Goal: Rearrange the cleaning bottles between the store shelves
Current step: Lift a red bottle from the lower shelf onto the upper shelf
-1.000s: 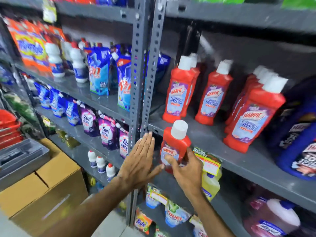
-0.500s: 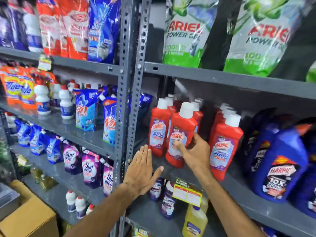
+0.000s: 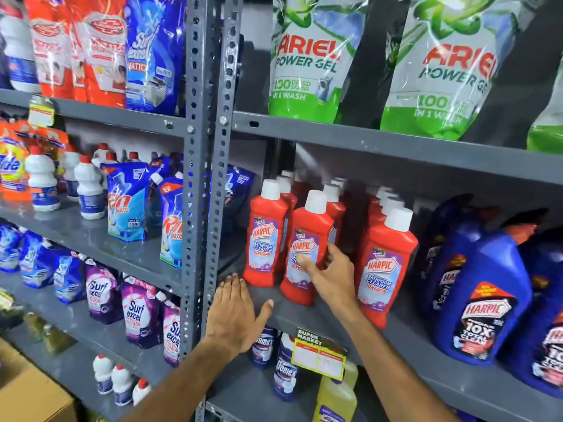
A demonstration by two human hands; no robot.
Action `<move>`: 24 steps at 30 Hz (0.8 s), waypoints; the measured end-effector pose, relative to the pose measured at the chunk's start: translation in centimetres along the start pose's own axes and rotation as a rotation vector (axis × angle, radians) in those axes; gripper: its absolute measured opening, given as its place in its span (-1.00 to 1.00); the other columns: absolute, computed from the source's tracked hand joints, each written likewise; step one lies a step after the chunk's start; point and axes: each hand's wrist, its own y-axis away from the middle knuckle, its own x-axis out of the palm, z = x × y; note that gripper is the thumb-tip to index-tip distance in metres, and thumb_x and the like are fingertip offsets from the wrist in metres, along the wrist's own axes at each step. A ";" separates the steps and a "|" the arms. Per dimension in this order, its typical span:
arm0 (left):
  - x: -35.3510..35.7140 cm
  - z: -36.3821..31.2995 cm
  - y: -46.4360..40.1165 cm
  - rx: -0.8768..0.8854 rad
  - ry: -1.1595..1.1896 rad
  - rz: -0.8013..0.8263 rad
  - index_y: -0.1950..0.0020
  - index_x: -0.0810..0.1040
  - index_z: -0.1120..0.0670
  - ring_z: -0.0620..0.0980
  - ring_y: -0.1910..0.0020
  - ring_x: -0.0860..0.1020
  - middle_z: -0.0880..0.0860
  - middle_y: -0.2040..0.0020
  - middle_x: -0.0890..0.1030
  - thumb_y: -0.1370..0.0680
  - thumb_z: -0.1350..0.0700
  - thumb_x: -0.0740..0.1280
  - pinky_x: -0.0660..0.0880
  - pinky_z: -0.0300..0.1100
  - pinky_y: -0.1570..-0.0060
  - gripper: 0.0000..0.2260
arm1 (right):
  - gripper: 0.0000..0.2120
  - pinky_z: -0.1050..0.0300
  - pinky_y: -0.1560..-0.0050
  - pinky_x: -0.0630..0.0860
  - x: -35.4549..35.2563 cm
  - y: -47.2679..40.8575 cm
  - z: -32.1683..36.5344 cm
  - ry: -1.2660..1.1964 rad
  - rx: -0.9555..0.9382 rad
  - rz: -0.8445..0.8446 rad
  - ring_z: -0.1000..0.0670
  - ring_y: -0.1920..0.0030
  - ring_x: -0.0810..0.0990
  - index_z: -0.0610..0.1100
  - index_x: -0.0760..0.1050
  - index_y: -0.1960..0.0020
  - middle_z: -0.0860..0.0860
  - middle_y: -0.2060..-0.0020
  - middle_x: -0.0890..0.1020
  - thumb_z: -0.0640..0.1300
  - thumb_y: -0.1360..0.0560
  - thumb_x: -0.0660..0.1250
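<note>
A red Harpic bottle (image 3: 307, 236) with a white cap stands upright near the front of the grey middle shelf (image 3: 289, 313). My right hand (image 3: 330, 274) wraps it, thumb on the label and fingers round its right side. More red Harpic bottles stand in rows on its left (image 3: 265, 236) and right (image 3: 382, 263). My left hand (image 3: 234, 315) lies flat and open on the shelf's front edge, beside the grey upright post (image 3: 207, 178), holding nothing.
Big blue Harpic jugs (image 3: 478, 300) fill the shelf's right end. Ariel pouches (image 3: 310, 56) hang over the shelf above. Domex bottles (image 3: 285, 370), a yellow bottle (image 3: 335, 400) and a price tag (image 3: 318, 353) sit below. A cardboard box (image 3: 27, 391) stands at lower left.
My right hand has lifted the red bottle from below the shelf edge and stood it on the middle shelf among the others. My view has tilted upward. My left hand stays flat by the post.
</note>
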 end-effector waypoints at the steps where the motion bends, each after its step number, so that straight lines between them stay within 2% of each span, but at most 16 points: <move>1: 0.0 0.0 0.0 0.001 -0.006 -0.003 -0.69 -0.08 0.28 0.17 -0.72 -0.01 0.26 -0.73 0.00 -0.64 -0.42 -0.19 -0.10 0.06 -0.69 -0.10 | -0.54 0.29 -0.06 0.68 0.1 0.1 -0.1 -0.013 0.004 0.000 0.29 0.01 0.74 0.02 0.66 -0.25 0.20 0.01 0.76 0.06 -0.40 0.65; 7: 0.0 0.1 0.0 0.003 -0.019 -0.008 -0.70 -0.06 0.28 0.16 -0.72 0.02 0.25 -0.73 0.03 -0.64 -0.42 -0.20 -0.07 0.05 -0.70 -0.10 | -0.49 0.17 -0.14 0.69 0.5 -0.1 -0.5 -0.059 0.039 0.002 0.18 -0.08 0.75 -0.06 0.62 -0.33 0.08 -0.11 0.77 0.01 -0.44 0.64; 12: -0.1 0.1 0.1 0.004 -0.039 -0.018 -0.70 -0.03 0.27 0.16 -0.72 0.04 0.25 -0.73 0.06 -0.64 -0.42 -0.20 -0.05 0.05 -0.70 -0.10 | -0.39 0.27 -0.15 0.64 0.3 1.1 -1.8 -0.022 0.091 0.118 0.15 -0.13 0.72 -0.06 0.56 -0.38 0.09 -0.17 0.73 -0.05 -0.39 0.68; 16: -0.1 0.1 0.2 0.005 -0.025 -0.024 -0.70 -0.03 0.26 0.14 -0.72 0.03 0.23 -0.73 0.05 -0.65 -0.41 -0.18 -0.04 0.05 -0.70 -0.12 | -0.38 0.00 -0.28 0.67 -0.2 2.7 -3.8 0.042 0.162 0.240 0.04 -0.16 0.74 -0.11 0.56 -0.37 -0.03 -0.20 0.74 -0.14 -0.37 0.69; 24: 0.0 0.2 0.3 0.015 -0.010 -0.046 -0.71 -0.02 0.24 0.13 -0.71 0.04 0.21 -0.73 0.08 -0.65 -0.41 -0.17 -0.04 0.03 -0.70 -0.13 | -0.47 0.03 -0.24 0.68 -0.9 2.8 -4.0 0.023 0.203 0.206 0.12 -0.10 0.71 -0.12 0.60 -0.33 0.00 -0.15 0.75 -0.19 -0.41 0.66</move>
